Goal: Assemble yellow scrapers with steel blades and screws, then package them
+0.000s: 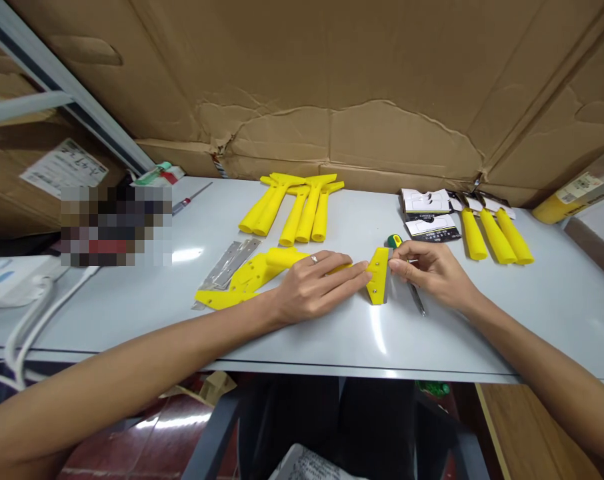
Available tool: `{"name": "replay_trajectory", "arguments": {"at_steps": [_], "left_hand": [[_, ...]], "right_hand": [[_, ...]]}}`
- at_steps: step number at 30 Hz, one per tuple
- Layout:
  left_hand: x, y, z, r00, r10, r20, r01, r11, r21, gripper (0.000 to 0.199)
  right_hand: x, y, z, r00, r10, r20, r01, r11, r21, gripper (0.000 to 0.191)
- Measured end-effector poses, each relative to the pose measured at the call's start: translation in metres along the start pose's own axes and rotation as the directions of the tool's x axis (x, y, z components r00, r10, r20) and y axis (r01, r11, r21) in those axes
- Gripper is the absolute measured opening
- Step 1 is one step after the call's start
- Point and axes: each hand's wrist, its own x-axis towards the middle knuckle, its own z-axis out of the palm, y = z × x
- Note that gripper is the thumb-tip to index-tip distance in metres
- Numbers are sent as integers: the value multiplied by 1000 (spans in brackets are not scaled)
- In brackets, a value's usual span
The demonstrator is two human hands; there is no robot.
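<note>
A yellow scraper head (378, 277) with two screws and a metal blade along its right edge lies near the middle of the table. Its yellow handle runs under my left hand (317, 285), whose fingers are wrapped over it. My right hand (422, 270) pinches the upper right edge of the blade between thumb and fingers. Just behind that hand is a screwdriver (395, 241) with a green and yellow handle, its metal shaft pointing toward the front. Left of my left hand lie loose yellow plates (249, 275) and metal blades (228, 265) in clear wrapping.
Several yellow handles (309, 210) lie at the back. Packaging cards (432, 227) and three yellow-handled tools (497, 237) are at the back right, near a yellow tube (577, 187). White cables (32, 320) cross the left edge. Cardboard (332, 87) stands behind the table.
</note>
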Motion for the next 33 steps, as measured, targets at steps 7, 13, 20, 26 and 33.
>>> {"name": "replay_trajectory", "arguments": {"at_steps": [7, 13, 20, 26, 33], "left_hand": [[3, -1, -1, 998, 55, -36, -53, 998, 46, 25], [8, 1, -3, 997, 61, -39, -58, 995, 87, 24], [11, 5, -8, 998, 46, 45, -52, 987, 150, 22], [8, 1, -4, 998, -23, 54, 15, 990, 138, 27], [4, -1, 3, 997, -59, 51, 54, 993, 109, 32]], "right_hand": [[-1, 3, 6, 998, -19, -63, 20, 1000, 21, 35], [0, 1, 3, 997, -52, -60, 53, 999, 9, 35], [3, -9, -9, 999, -28, -14, 27, 997, -70, 43], [-2, -9, -86, 997, 83, -1, -70, 837, -543, 45], [-4, 12, -125, 839, 408, 360, -97, 763, -639, 30]]}}
